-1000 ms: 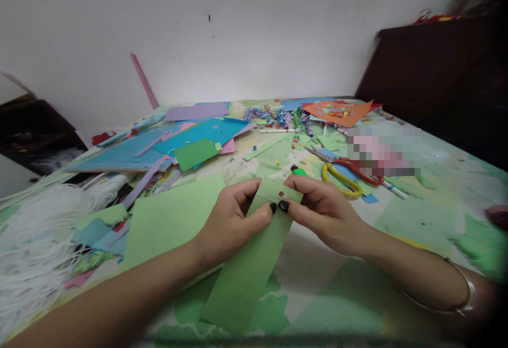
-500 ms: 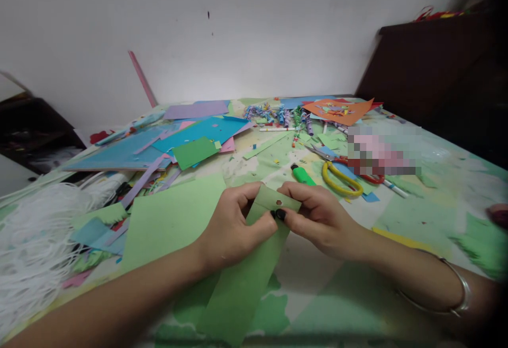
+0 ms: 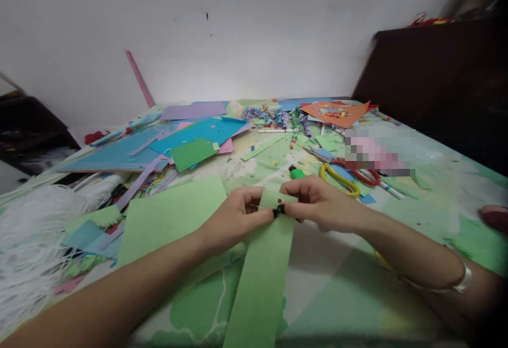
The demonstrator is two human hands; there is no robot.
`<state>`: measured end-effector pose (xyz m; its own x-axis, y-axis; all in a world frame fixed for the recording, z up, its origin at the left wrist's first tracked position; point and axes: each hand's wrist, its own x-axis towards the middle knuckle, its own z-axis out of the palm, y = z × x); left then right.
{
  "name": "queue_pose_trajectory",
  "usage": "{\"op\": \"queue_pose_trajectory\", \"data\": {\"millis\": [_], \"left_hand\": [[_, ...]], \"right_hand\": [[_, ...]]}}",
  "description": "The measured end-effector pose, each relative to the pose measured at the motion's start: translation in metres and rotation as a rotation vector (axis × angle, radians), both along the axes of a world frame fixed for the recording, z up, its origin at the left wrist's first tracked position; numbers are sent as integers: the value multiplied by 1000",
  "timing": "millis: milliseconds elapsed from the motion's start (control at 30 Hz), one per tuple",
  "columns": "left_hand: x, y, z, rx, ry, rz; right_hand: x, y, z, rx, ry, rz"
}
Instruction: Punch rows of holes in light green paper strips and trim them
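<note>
A long light-green paper strip [image 3: 264,279] hangs toward me, its top end pinched between both hands. My left hand [image 3: 232,215] grips the strip's left edge, thumb on top and fingers behind. On the right edge, my right hand [image 3: 317,205] pinches the paper the same way, and the two thumb tips almost meet. Just above the thumbs, a small dark hole shows in the strip. Under my left forearm lies a larger light-green sheet [image 3: 170,215]. Beyond my right hand are a green lighter [image 3: 296,172] and scissors [image 3: 341,178] with yellow and red handles.
White cord [image 3: 32,252] is heaped at the left. Coloured paper sheets [image 3: 198,136] and scraps cover the table's left and far side. Small curled paper pieces [image 3: 278,117] lie at the back, beside an orange sheet [image 3: 337,114]. A dark cabinet [image 3: 428,67] stands at the right.
The strip has swung to hang straighter, its lower end shifting right. My right hand has risen slightly, covering part of the lighter. Both hands still pinch the strip's top end.
</note>
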<state>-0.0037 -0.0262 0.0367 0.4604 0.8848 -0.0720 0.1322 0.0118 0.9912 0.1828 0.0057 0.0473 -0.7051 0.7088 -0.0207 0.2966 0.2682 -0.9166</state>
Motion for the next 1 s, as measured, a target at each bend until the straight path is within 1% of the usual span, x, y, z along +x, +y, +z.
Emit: {"op": "queue_pose_trajectory", "data": {"millis": [33,67,100,133,167,200,233,267,300,367,433,467,500,567,600,633,733,767,867,900,967,1000], "left_hand": [[0,2,-4,-25,61,-50],[0,3,-9,-25,145,-83],[1,4,-13,-2,231,-99],[1,5,-17,33,305,-93],[2,6,-20,79,361,-72],[2,6,-22,124,396,-43],[3,7,-24,159,416,-9],[3,6,-24,209,449,29],[4,5,-25,288,502,72],[4,0,-24,539,671,150],[4,-8,-24,887,856,176],[4,-13,-25,1042,900,144],[5,-19,-25,1172,894,88],[6,-31,-26,1328,794,-69],[8,-38,-28,1380,735,-96],[9,-44,-29,1411,724,-108],[13,-57,-37,1478,794,-80],[14,-59,-39,1479,821,-68],[15,-62,-45,1483,874,-45],[16,-62,-46,1485,894,-36],[16,-63,-46,1484,946,-32],[16,-63,-46,1489,975,-44]], "right_hand": [[6,7,2,32,-101,46],[12,15,2,136,-174,6],[20,24,1,301,-239,-79],[27,33,-1,495,-302,-188],[34,41,-4,670,-361,-260],[41,49,-8,794,-429,-260],[47,56,-13,903,-483,-191],[52,62,-17,985,-536,-92],[56,67,-21,1030,-580,2],[60,72,-26,1051,-593,96],[61,74,-28,1084,-565,120],[61,74,-27,1107,-552,121],[61,74,-26,1126,-542,117],[61,74,-24,1124,-530,98],[61,75,-24,1111,-527,88],[62,75,-23,1099,-524,77],[64,77,-22,1090,-473,9],[64,77,-22,1075,-412,-50],[58,73,-21,964,-129,-336],[54,70,-20,913,-32,-425],[42,61,-21,793,117,-522],[35,56,-21,512,336,-571]]}}
